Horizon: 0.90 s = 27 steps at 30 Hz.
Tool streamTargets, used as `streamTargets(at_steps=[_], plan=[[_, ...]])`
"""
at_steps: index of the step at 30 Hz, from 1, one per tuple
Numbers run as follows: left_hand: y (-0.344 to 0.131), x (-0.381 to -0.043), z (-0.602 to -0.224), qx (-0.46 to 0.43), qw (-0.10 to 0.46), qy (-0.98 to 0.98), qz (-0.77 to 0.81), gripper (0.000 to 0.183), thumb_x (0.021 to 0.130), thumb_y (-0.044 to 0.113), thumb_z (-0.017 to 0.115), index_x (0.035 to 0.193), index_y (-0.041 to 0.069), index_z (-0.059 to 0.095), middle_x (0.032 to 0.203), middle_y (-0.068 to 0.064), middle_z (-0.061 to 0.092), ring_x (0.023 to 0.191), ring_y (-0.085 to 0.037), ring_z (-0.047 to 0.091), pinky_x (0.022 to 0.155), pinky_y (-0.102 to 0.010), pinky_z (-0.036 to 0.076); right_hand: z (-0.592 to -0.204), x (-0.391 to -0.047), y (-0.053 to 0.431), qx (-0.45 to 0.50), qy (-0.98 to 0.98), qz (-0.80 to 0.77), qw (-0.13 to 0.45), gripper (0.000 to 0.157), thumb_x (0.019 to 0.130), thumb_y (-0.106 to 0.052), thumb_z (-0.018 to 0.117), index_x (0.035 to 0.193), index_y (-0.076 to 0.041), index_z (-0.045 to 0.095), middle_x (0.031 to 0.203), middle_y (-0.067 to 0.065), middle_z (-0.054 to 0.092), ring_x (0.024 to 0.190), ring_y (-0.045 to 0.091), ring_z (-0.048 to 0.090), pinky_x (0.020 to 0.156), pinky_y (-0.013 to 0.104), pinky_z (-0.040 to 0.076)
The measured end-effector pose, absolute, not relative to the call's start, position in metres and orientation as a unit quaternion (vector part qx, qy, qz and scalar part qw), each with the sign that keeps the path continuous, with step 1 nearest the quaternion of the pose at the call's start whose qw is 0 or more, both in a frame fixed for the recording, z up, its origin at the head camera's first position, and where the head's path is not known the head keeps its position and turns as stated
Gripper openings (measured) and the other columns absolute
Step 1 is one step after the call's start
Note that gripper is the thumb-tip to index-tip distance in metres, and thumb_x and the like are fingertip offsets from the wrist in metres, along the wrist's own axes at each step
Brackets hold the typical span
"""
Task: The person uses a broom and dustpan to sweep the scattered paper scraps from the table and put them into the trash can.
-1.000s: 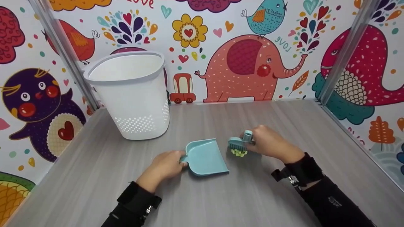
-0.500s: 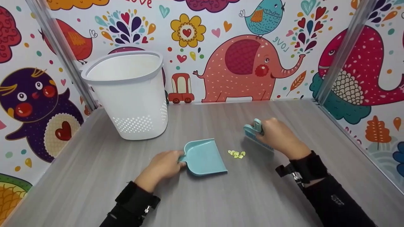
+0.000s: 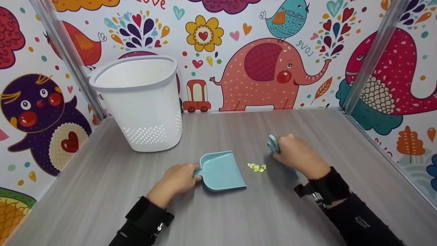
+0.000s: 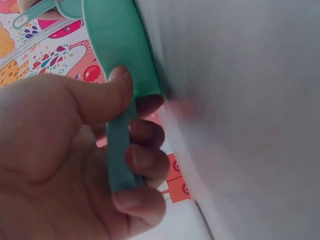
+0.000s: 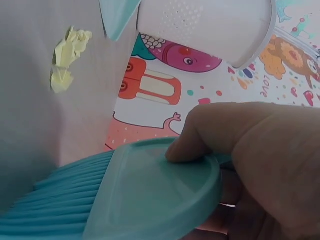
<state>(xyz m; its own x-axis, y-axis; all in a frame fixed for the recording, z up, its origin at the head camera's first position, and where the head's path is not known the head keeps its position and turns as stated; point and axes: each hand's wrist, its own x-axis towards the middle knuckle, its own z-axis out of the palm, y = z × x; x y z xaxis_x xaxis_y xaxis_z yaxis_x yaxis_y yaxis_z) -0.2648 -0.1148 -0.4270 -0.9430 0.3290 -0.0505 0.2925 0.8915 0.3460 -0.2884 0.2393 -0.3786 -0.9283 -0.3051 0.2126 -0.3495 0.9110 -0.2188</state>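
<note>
My left hand grips the handle of a light teal dustpan, which lies on the table with its open edge facing right. In the left wrist view, the fingers curl round that handle and the thumb lies along it. To the right, my right hand holds a teal hand brush. Its bristles show in the right wrist view, while the hand covers much of it in the head view. A small heap of crumpled yellow paper scraps lies between dustpan and brush, apart from both.
A tall white basket with a grey rim stands at the back left of the grey wood-patterned table. Printed panels with cartoon animals enclose the back and sides, with metal posts at the corners.
The brush came off the scraps toward the right and rose a little, then turned and dropped slightly beside them. The scraps came into full view. The left hand and dustpan stayed in place.
</note>
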Motion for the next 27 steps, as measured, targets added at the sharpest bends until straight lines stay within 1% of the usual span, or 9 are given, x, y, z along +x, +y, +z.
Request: streamTargets(at_steps=[4,6,11,16,18,20,21,24,27], plan=[[-0.115,-0.265,-0.427,0.161,0.05,0.971,0.168,0.033,0.1,0.02,0.074,0.129,0.004,0.071,0.108,-0.007,0.07,0.1,-0.025,0.064,0.096,-0.053,0.053,-0.38,-0.282,0.229,0.177,-0.972,0.121,0.099,0.031,0.086,0.0,0.083,0.074,-0.005,0.055,0.067,0.002,0.042,0.062,0.02,0.05,0.057,0.034,0.044],[-0.115,-0.265,-0.428,0.162,0.048,0.971,0.168,0.03,0.1,0.02,0.074,0.126,0.005,0.072,0.101,-0.005,0.067,0.095,-0.024,0.061,0.094,-0.053,0.053,-0.381,-0.278,0.223,0.182,-0.97,0.121,0.104,0.034,0.085,-0.001,0.083,0.072,-0.006,0.053,0.067,0.001,0.041,0.061,0.019,0.048,0.056,0.034,0.043],[-0.115,-0.265,-0.427,0.165,0.045,0.972,0.164,0.029,0.101,0.022,0.074,0.125,0.006,0.072,0.102,-0.005,0.068,0.096,-0.023,0.062,0.094,-0.053,0.053,-0.383,-0.266,0.208,0.207,-0.961,0.143,0.116,0.045,0.085,0.0,0.081,0.068,-0.012,0.042,0.066,-0.004,0.032,0.059,0.015,0.042,0.054,0.03,0.04],[-0.116,-0.266,-0.428,0.171,0.043,0.97,0.165,0.016,0.1,0.021,0.074,0.11,0.008,0.072,0.086,-0.002,0.057,0.085,-0.022,0.054,0.083,-0.049,0.05,-0.382,-0.257,0.193,0.241,-0.948,0.163,0.131,0.039,0.084,0.0,0.082,0.069,-0.01,0.048,0.065,-0.004,0.039,0.059,0.012,0.041,0.053,0.03,0.042],[-0.116,-0.266,-0.428,0.174,0.042,0.97,0.166,0.013,0.1,0.02,0.074,0.107,0.009,0.071,0.082,-0.001,0.053,0.082,-0.022,0.052,0.08,-0.048,0.049,-0.38,-0.253,0.189,0.244,-0.944,0.183,0.128,0.027,0.084,0.0,0.082,0.074,-0.006,0.058,0.067,-0.002,0.05,0.061,0.011,0.049,0.056,0.03,0.05],[-0.116,-0.267,-0.427,0.174,0.042,0.97,0.166,0.015,0.1,0.02,0.074,0.11,0.009,0.071,0.083,0.0,0.053,0.083,-0.021,0.052,0.082,-0.049,0.05,-0.377,-0.251,0.188,0.241,-0.939,0.208,0.127,0.012,0.085,0.001,0.082,0.086,-0.002,0.07,0.073,0.003,0.063,0.066,0.013,0.06,0.063,0.035,0.06],[-0.116,-0.267,-0.427,0.174,0.041,0.969,0.167,0.017,0.1,0.02,0.074,0.112,0.008,0.072,0.085,0.0,0.054,0.083,-0.021,0.052,0.083,-0.049,0.05,-0.375,-0.25,0.188,0.237,-0.938,0.219,0.127,0.011,0.085,0.001,0.082,0.093,0.0,0.075,0.078,0.006,0.068,0.07,0.015,0.065,0.067,0.038,0.063],[-0.116,-0.266,-0.427,0.173,0.046,0.969,0.168,0.023,0.1,0.02,0.074,0.118,0.007,0.072,0.088,-0.002,0.058,0.086,-0.022,0.055,0.086,-0.051,0.051,-0.37,-0.249,0.193,0.225,-0.935,0.237,0.136,0.027,0.087,0.001,0.082,0.113,-0.001,0.078,0.094,0.014,0.077,0.083,0.023,0.075,0.075,0.048,0.065],[-0.116,-0.266,-0.427,0.173,0.049,0.969,0.167,0.027,0.1,0.02,0.075,0.122,0.004,0.071,0.096,-0.006,0.065,0.095,-0.026,0.062,0.092,-0.053,0.052,-0.367,-0.251,0.2,0.211,-0.937,0.235,0.147,0.024,0.088,0.0,0.083,0.111,0.0,0.078,0.094,0.016,0.077,0.082,0.025,0.076,0.075,0.049,0.064]])
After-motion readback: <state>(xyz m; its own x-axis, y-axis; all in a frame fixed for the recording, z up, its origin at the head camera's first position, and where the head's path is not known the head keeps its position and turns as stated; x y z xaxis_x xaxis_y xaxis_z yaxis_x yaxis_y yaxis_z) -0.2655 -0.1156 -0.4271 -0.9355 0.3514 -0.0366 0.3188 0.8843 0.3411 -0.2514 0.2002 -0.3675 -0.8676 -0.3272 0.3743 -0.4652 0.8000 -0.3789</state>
